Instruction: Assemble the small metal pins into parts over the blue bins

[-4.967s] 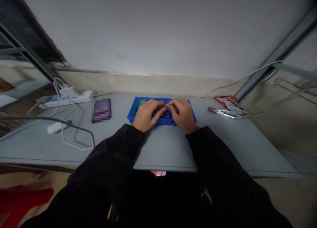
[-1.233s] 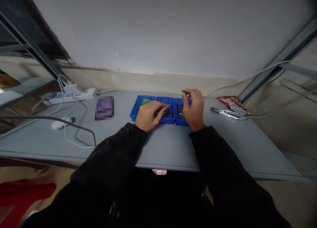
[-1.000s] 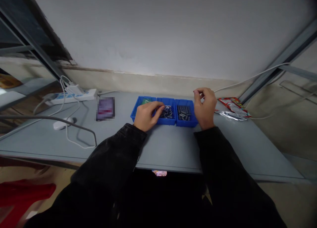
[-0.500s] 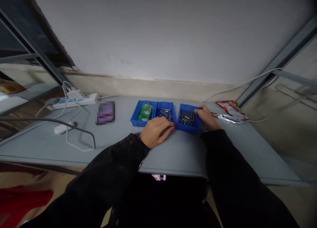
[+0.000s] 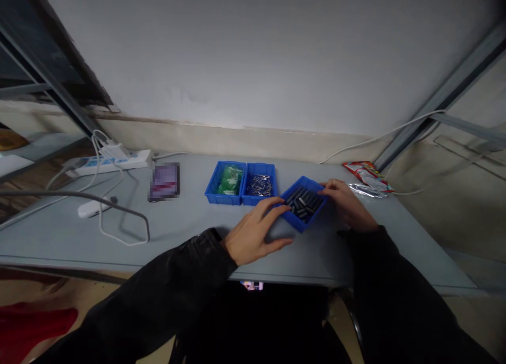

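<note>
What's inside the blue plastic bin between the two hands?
Short, dark, cylindrical pieces lie in the rectangular blue plastic bin, some lined up, others jumbled. Whatever lies beneath the top pieces is hidden, and the bare left hand covers part of the bin's left side.

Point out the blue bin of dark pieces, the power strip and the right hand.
Blue bin of dark pieces (image 5: 293,221), head view: near-side wall.
Power strip (image 5: 108,168), head view: long front side.
Right hand (image 5: 348,201), head view: mid-hand, behind the fingers.

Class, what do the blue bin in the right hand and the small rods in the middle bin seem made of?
Blue bin: probably plastic, fairly matte, given its even color. Small rods: likely metal, shiny, given their silvery glints.
</note>
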{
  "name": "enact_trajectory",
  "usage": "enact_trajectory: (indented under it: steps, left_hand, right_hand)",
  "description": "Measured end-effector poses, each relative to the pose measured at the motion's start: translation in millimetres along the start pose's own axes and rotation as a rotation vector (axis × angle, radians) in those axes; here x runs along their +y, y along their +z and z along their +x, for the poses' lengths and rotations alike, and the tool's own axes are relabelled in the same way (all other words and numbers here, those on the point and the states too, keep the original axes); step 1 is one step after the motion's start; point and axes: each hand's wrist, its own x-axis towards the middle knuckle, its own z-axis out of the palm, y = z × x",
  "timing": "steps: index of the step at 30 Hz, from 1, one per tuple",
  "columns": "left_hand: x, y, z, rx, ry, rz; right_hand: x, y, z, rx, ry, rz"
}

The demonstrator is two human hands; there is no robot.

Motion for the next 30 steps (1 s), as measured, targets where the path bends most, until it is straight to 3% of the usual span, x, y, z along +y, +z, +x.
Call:
enact_trajectory:
  steps: [5, 9, 12, 13, 15, 18, 20, 21, 25, 30]
  left_hand:
    - [-1.6, -5.9, 4.4, 0.005, -0.003, 0.033]
    - [6.2, -13.4, 4.2, 0.102, 0.095, 0.07]
    - [26.7, -5.6, -28.2, 0.128, 0.285, 0.116]
    - [34.7, 1.3, -47.4, 0.062, 0.375, 0.112]
    - [47.2, 19.3, -93.3, -0.183, 0.434, 0.116]
    - [45.6, 43.1, -158.2, -0.418, 0.079, 0.256]
    - [28.9, 48.7, -185.2, -0.623, -0.15, 0.3]
    - [17.6, 48.4, -193.2, -0.667, -0.277, 0.337]
    - [-25.2, 42.2, -204.2, -0.83, -0.678, 0.39]
    - [-42.8, 51.2, -206.9, -0.847, -0.806, 0.403]
  right_hand:
    - [-1.8, -1.1, -3.6, 0.026, -0.03, -0.118]
    - [-5.8, 0.3, -4.2, 0.01, -0.023, -0.167]
    - [-6.3, 0.8, -4.6, -0.004, -0.016, -0.16]
    - [-5.9, 0.9, -4.8, -0.008, -0.009, -0.15]
    - [-4.9, 1.1, -5.0, -0.009, -0.002, -0.129]
    - [-3.9, 1.9, -5.4, -0.014, 0.0, -0.114]
    - [-4.0, 2.7, -5.3, -0.008, -0.004, -0.115]
    - [-4.3, 3.1, -5.2, -0.003, -0.008, -0.119]
    - [-4.6, 4.3, -4.8, 0.012, -0.014, -0.13]
    - [-0.4, 3.3, -2.9, 0.023, -0.024, -0.125]
